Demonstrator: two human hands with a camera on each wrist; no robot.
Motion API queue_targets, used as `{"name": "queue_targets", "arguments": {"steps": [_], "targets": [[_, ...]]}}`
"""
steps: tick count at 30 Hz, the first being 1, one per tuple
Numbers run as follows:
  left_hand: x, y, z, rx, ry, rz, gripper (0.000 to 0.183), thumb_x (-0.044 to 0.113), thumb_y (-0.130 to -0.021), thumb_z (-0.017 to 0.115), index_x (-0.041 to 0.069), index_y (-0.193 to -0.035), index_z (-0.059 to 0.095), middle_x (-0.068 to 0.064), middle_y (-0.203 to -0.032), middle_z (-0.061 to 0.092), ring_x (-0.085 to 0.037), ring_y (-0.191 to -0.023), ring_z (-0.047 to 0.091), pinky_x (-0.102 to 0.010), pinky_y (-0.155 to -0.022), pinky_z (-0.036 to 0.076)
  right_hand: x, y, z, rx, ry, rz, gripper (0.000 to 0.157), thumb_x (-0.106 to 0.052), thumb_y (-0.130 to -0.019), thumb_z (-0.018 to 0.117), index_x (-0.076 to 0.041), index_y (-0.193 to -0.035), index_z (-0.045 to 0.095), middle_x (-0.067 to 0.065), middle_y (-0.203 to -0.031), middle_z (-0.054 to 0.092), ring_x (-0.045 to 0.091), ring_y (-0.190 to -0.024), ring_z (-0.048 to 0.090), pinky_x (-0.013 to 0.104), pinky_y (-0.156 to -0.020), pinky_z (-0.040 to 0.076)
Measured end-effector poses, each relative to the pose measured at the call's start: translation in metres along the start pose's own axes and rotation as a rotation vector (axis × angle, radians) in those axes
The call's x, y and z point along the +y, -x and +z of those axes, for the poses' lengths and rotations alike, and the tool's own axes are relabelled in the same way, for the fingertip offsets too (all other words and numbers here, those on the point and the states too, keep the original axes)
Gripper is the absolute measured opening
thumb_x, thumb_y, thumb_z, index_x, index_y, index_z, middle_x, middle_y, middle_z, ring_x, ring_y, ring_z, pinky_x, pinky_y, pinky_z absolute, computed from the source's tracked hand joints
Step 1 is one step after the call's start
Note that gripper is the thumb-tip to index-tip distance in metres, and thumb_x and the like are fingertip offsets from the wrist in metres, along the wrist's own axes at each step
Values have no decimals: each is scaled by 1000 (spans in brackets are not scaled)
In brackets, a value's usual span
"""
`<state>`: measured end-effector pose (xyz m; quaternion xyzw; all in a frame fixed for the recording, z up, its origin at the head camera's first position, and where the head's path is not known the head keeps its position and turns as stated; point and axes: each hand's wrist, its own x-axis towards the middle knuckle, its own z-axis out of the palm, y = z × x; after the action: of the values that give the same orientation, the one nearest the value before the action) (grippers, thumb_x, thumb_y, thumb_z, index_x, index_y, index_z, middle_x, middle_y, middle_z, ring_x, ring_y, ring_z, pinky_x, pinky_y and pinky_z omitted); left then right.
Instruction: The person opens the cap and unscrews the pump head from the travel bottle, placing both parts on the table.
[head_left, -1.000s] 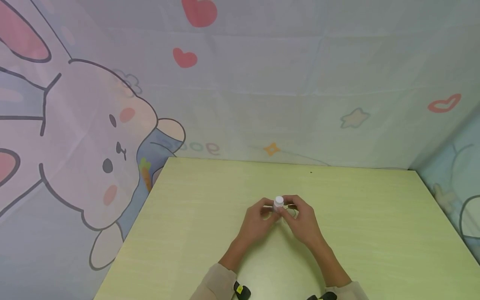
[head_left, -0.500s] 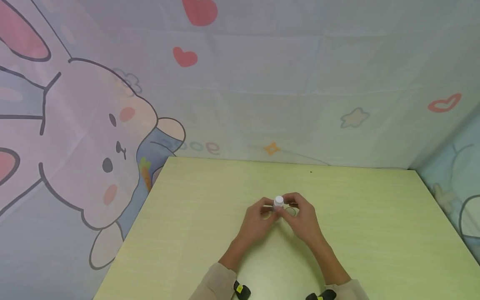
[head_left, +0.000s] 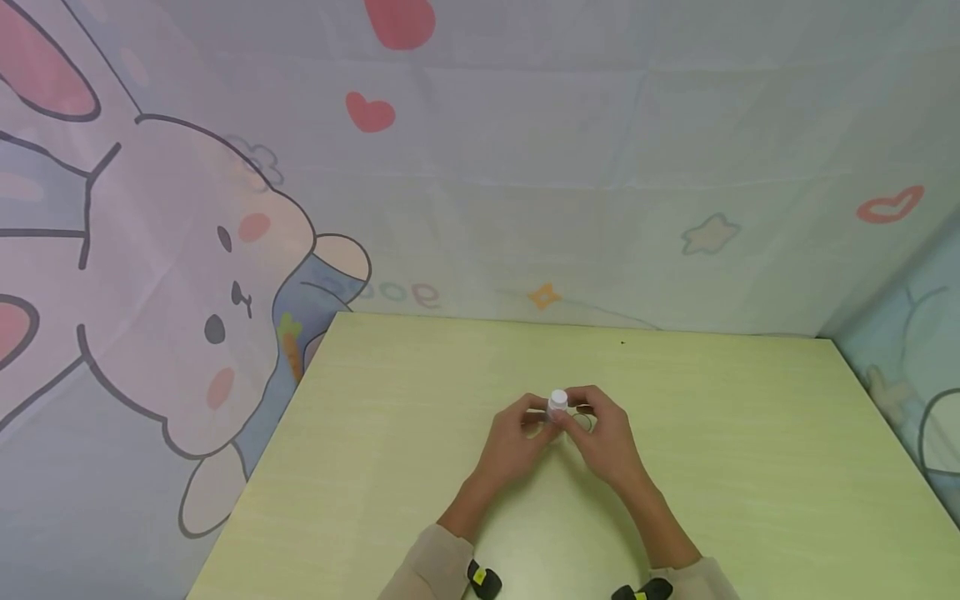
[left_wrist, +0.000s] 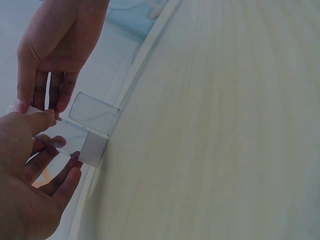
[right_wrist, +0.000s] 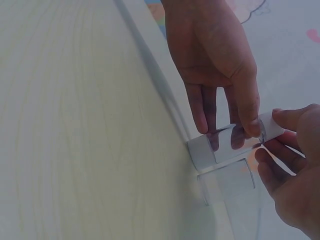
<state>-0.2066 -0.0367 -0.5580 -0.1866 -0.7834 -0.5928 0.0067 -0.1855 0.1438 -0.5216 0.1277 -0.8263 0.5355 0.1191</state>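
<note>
Both hands meet at a small bottle standing upright on the table, with a clear body [right_wrist: 226, 144], a white lower section [right_wrist: 201, 153] and a white cap [head_left: 558, 398]. My left hand [head_left: 512, 446] holds the bottle's body between thumb and fingers. From the other side, the thumb and fingers of my right hand [head_left: 609, 440] pinch the cap, as the right wrist view shows. Right beside the bottle, on the right hand's side, a clear cylindrical cup [left_wrist: 95, 113] stands on the table. In the head view the right hand partly covers this cup.
The pale yellow-green table [head_left: 420, 375] extends around the hands. Behind it hangs a backdrop cloth [head_left: 517, 167] printed with a rabbit and hearts. A tiny dark speck [head_left: 622, 342] lies near the table's far edge. Dark straps [head_left: 484, 581] sit at the wrists.
The right hand's fingers have risen very slightly at the cap. The left hand, bottle and cup stay practically where they were.
</note>
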Motion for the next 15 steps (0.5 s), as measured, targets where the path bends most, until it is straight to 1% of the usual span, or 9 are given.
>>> {"name": "queue_targets", "arguments": {"steps": [2, 5, 11, 15], "targets": [[1, 0, 0, 3, 4, -2, 27, 40, -100, 76, 23, -120, 70, 5, -129, 70, -22, -116, 72, -39, -103, 57, 0, 0, 0, -2, 6, -4, 26, -21, -98, 80, -11, -120, 70, 0, -118, 72, 21, -113, 65, 40, -104, 54], [1, 0, 0, 8, 6, -5, 27, 39, -100, 77, 23, -120, 70, 5, -129, 71, -21, -115, 72, -39, -103, 58, 2, -1, 0, -3, 14, -13, 26, -21, -98, 80, -12, -120, 70, 0, -118, 72, 21, -113, 65, 40, -103, 54], [2, 1, 0, 9, -5, -8, 26, 38, -100, 77, 23, -120, 70, 6, -129, 70, -18, -115, 72, -37, -103, 57, 3, -1, 0, 3, 10, -40, 26, -17, -98, 80, -10, -121, 71, 2, -117, 73, 23, -112, 66, 46, -102, 56], [2, 1, 0, 6, -12, -8, 25, 37, -100, 77, 23, -121, 70, 6, -129, 70, -18, -116, 72, -37, -103, 57, 2, 0, 0, 8, -11, -53, 25, -17, -98, 79, -10, -121, 71, 3, -117, 73, 25, -112, 66, 49, -101, 56]]}}
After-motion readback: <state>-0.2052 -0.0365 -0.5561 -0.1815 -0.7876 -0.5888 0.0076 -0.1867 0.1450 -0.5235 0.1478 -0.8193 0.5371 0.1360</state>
